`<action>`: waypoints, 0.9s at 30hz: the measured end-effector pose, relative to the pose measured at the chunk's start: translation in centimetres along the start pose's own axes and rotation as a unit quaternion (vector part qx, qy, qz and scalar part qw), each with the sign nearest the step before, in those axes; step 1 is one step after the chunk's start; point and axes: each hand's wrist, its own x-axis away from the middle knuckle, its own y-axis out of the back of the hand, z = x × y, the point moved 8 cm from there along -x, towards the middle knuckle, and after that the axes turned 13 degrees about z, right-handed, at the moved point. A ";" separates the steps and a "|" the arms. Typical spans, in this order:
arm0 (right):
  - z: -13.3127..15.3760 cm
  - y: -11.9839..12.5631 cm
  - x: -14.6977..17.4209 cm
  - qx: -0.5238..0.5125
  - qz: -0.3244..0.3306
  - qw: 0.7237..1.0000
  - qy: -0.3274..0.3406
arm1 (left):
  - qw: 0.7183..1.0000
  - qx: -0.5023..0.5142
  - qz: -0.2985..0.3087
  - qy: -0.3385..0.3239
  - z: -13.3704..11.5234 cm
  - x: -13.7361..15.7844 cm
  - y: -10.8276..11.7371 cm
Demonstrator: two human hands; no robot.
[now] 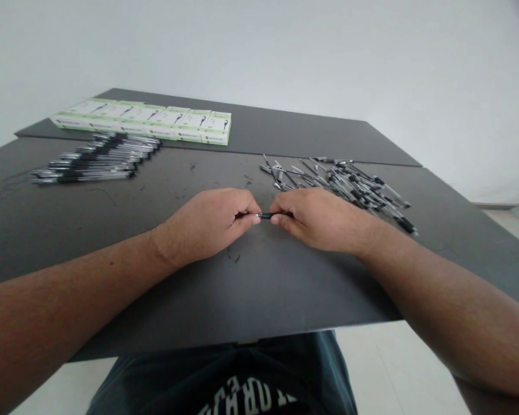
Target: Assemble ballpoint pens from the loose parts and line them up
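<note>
The desk (112, 242) is a dark grey board, matt and smooth, with a few scuffs and ink marks. The pen (268, 215) between the left hand (211, 222) and right hand (320, 219) looks like black plastic with a small shiny tip. The loose pens (350, 184) show clear glossy plastic barrels and black parts; the laid-out pens (99, 158) look the same and catch the light. The boxes (155, 121) are printed card, white and pale green, slightly sheened. The wall (285, 52) is plain matt white. The shirt (225, 380) is dark cloth with white print.
</note>
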 end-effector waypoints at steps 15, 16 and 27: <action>0.2 0.0 0.0 -0.003 -0.001 1.000 0.003 | 1.000 0.005 0.009 0.003 0.1 -0.1 -0.1; 0.1 0.1 0.1 -0.016 -0.008 1.000 0.001 | 1.000 0.005 0.009 0.003 0.1 -0.1 -0.1; 0.2 0.1 0.0 -0.014 -0.003 1.000 0.004 | 1.000 0.009 0.014 0.005 0.2 0.0 -0.2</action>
